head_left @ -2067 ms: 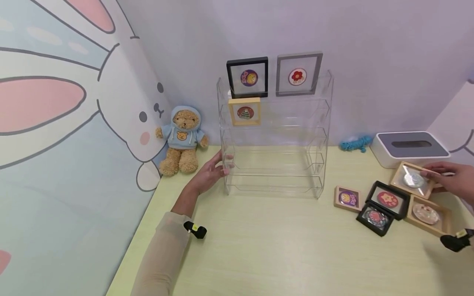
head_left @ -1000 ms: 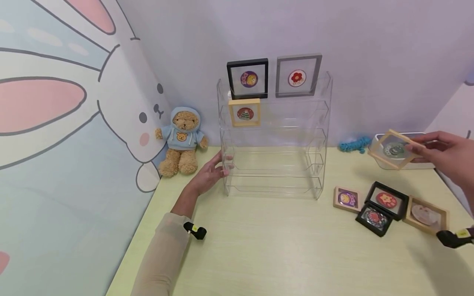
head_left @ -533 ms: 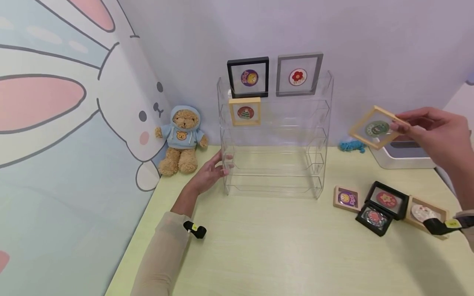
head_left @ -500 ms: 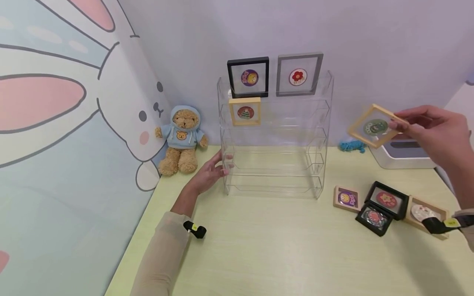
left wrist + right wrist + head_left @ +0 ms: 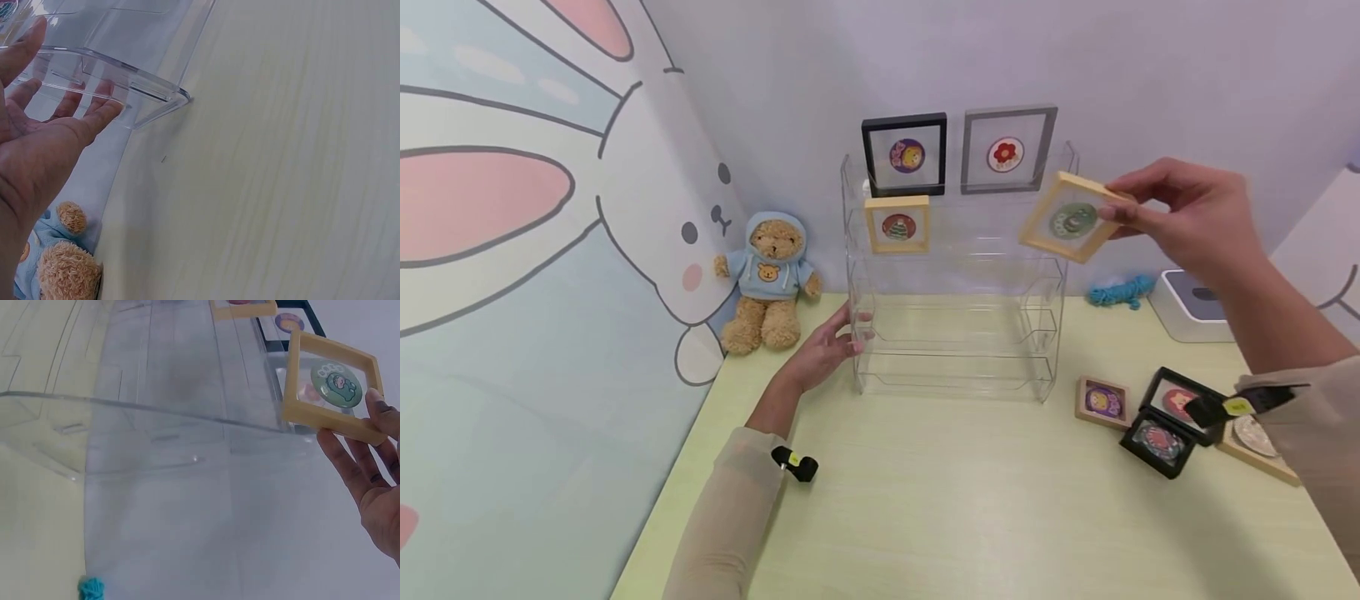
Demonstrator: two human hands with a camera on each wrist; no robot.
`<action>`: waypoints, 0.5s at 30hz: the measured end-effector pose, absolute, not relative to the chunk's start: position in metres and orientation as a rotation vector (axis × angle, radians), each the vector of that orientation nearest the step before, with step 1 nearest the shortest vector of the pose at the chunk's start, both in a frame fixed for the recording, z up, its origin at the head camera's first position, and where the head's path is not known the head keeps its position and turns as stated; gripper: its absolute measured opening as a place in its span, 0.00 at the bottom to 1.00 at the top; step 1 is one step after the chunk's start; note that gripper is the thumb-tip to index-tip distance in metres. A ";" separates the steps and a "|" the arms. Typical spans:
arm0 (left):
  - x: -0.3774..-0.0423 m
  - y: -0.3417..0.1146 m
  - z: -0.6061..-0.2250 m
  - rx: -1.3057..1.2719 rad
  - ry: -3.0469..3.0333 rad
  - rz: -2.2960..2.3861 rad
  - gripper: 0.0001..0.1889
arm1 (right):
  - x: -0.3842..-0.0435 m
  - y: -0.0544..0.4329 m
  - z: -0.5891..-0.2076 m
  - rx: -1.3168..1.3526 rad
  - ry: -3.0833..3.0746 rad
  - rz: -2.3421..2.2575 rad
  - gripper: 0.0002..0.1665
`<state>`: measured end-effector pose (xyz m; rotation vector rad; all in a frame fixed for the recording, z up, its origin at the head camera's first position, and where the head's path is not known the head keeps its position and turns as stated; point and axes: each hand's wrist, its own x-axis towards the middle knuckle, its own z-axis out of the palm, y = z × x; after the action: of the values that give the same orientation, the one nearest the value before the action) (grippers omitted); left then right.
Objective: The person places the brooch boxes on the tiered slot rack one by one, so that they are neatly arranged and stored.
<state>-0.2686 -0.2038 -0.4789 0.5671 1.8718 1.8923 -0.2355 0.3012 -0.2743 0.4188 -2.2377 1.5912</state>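
At the left side of a clear tiered acrylic rack (image 5: 955, 356), my left hand (image 5: 824, 357) touches the side panel with its fingers spread. Up at the rack's right side, my right hand (image 5: 1195, 208) pinches a light-wood picture frame (image 5: 1032, 232) by its right edge, thumb in front. The frame is tilted, with a round green badge (image 5: 1073, 221) behind its clear pane. A black frame (image 5: 867, 154) and a grey frame (image 5: 967, 154) stand on the top tier. One tier lower, a light-wood frame with a Christmas tree badge (image 5: 898, 227) stands at the left.
On the table's right lie a small wooden frame (image 5: 1082, 412), two black frames (image 5: 1138, 454) and another wooden frame (image 5: 1262, 465), partly behind my right sleeve. Blue yarn (image 5: 1122, 292) and a white-and-grey tissue box (image 5: 1191, 327) sit behind. A teddy bear (image 5: 767, 275) leans at the left wall.
My right hand has lifted the light-wood frame from the group at the right and carried it up and left to the rack's upper right. The left hand stays at the rack's side.
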 end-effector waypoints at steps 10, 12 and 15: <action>-0.268 -0.203 -0.480 0.558 1.860 1.908 0.46 | -0.263 0.245 -0.271 0.524 -2.404 1.122 0.19; -0.269 -0.203 -0.480 0.556 1.860 1.911 0.46 | -0.267 0.236 -0.270 0.562 -2.399 1.014 0.18; -0.269 -0.203 -0.480 0.552 1.864 1.912 0.47 | -0.272 0.224 -0.270 0.597 -2.372 0.899 0.17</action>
<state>-0.2687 -0.2028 -0.4803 0.5516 1.8643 1.9118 -0.2720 0.2237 -0.2699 0.5972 -2.3722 0.8994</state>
